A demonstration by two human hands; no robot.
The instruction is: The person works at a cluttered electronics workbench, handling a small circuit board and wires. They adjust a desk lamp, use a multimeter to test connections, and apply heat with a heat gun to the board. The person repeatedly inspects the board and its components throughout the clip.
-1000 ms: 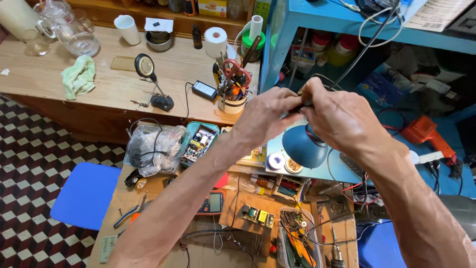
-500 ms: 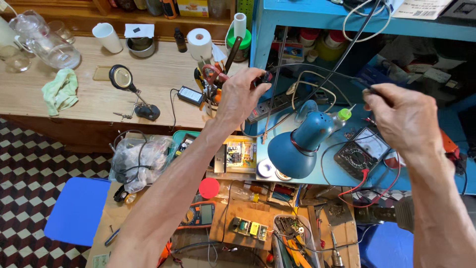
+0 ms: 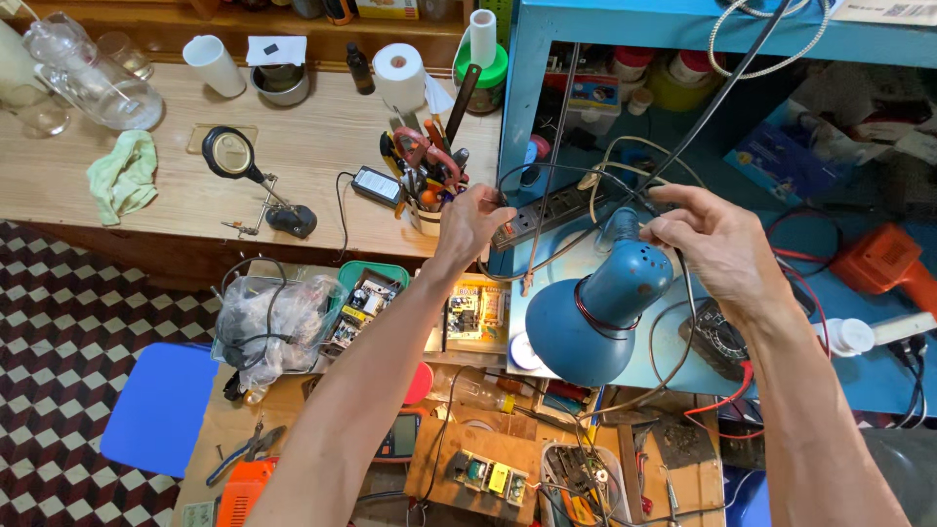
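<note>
1. Nearest the camera, at the bottom edge, a low wooden bench [image 3: 293, 410] carries small circuit boards, a pair of pliers [image 3: 246, 451] and an orange tool body [image 3: 244, 493]; a blue stool [image 3: 156, 415] stands on the checkered floor beside it.
2. Above that, a clear plastic bag of dark cables [image 3: 268, 327] lies next to a green tray [image 3: 366, 293] holding a circuit board.
3. At mid-height, a blue desk lamp [image 3: 595, 312] tilts with its shade facing down and to the left, over a blue table [image 3: 878, 376].
4. Just over the lamp, the right hand [image 3: 717, 244] has its thumb and fingers pinched together on a thin black cable [image 3: 586, 171] close to the lamp's rear end.
5. To the left, the left hand [image 3: 473, 222] is closed on the same cable, which arcs between the two hands in front of a grey power strip [image 3: 561, 207].
6. On the right, a multimeter [image 3: 717, 337] with red leads lies on the blue table, and an orange power drill [image 3: 883, 263] sits farther right.
7. Farther back, a wooden counter [image 3: 176, 195] holds a cup of hand tools [image 3: 425, 181], a magnifier on a stand [image 3: 239, 166], a green cloth [image 3: 122, 176], a paper roll [image 3: 400, 76] and a white cup [image 3: 215, 66].
</note>
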